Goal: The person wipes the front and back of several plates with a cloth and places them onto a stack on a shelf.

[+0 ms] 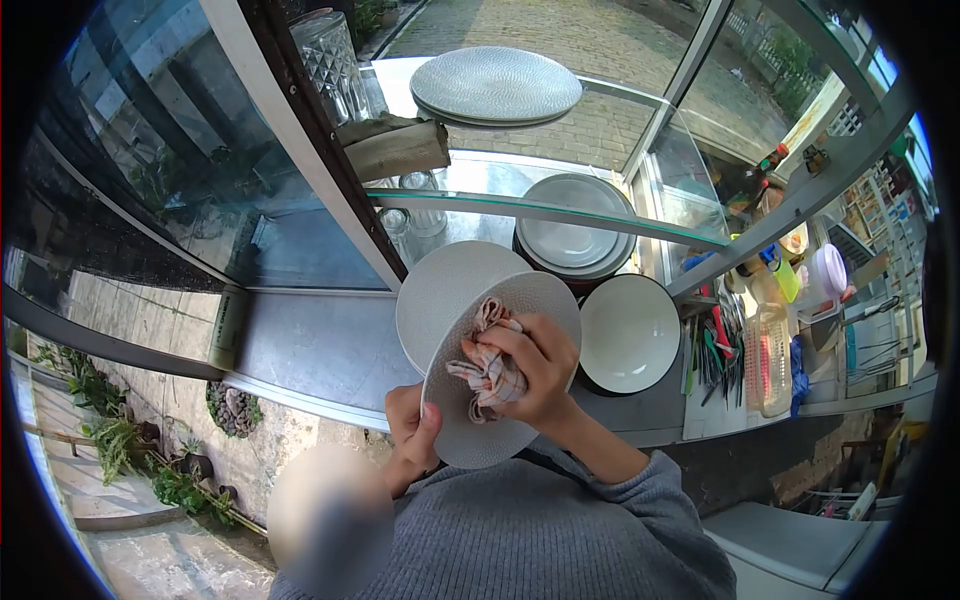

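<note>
A pale grey textured plate [488,440] is held up and tilted in front of my chest. Its left rim is gripped by my left hand [412,430], thumb on the near face and fingers behind. A crumpled checked cloth [492,375] is bunched in my right hand [543,368] and pressed against the plate's face. Behind the held plate, another pale textured plate [440,285] is partly covered by it. To the right sits a white bowl with a dark rim [630,335].
A glass shelf edge [560,208] crosses ahead, with stacked plates [575,225] beneath and large oval plates [495,82] above. Drinking glasses [425,205] stand left of the stack. Cutlery [722,340] and a plastic basket [768,365] lie right. A metal-framed glass panel [300,140] rises left.
</note>
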Motion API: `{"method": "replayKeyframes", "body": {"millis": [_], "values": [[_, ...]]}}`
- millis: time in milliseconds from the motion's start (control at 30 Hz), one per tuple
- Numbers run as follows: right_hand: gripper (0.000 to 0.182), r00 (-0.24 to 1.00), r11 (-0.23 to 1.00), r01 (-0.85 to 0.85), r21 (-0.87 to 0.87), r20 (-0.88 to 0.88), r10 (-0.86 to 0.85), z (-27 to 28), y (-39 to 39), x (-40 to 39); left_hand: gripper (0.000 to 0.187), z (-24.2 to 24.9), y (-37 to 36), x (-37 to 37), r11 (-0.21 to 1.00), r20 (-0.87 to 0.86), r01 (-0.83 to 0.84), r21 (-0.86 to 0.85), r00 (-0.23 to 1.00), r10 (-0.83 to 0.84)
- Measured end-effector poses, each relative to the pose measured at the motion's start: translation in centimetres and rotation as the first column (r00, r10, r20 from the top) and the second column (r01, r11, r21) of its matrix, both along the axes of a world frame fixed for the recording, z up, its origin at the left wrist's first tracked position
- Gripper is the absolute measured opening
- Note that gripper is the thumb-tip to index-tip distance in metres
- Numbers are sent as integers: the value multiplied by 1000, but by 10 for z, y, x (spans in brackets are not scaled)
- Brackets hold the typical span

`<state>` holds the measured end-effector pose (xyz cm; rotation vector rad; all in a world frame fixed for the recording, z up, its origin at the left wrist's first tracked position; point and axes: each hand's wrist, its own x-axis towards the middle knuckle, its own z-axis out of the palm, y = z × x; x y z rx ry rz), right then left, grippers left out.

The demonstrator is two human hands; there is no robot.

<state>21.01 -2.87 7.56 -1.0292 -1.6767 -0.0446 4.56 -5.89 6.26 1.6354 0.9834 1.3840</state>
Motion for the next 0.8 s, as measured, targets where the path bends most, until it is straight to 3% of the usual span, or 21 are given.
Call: {"method": "replayKeyframes", "body": {"millis": [167,233,267,300,367,500,633,733,800], "values": [[37,986,990,-141,-4,94,141,-36,-35,-11,59,-6,4,-10,995,5,-100,-12,995,100],[32,986,992,-109,-66,118,116,-56,-37,1,60,-4,3,-14,993,-1,-118,-8,993,118],[32,987,995,-80,-52,138,86,-59,-31,8,54,-2,-7,-16,987,-15,-110,-118,994,109],[32,987,995,-81,-54,137,88,-58,-25,16,54,-2,-6,-16,987,-17,-111,-120,994,110],[40,995,996,35,-86,93,-27,-54,-9,31,58,-3,-1,-14,993,-38,-104,61,994,107],[45,990,990,135,-45,-38,-137,-23,22,41,56,2,-4,-7,999,-51,24,44,998,-22],[42,988,996,86,-9,-125,-86,2,16,16,54,7,-3,0,996,-33,92,6,995,-92],[39,1000,998,-4,64,-27,6,-4,-8,-7,55,7,1,-2,999,-29,55,3,998,-55],[34,988,991,-125,54,98,119,-19,-25,-14,57,5,4,-8,996,-23,-89,14,996,89]]}}
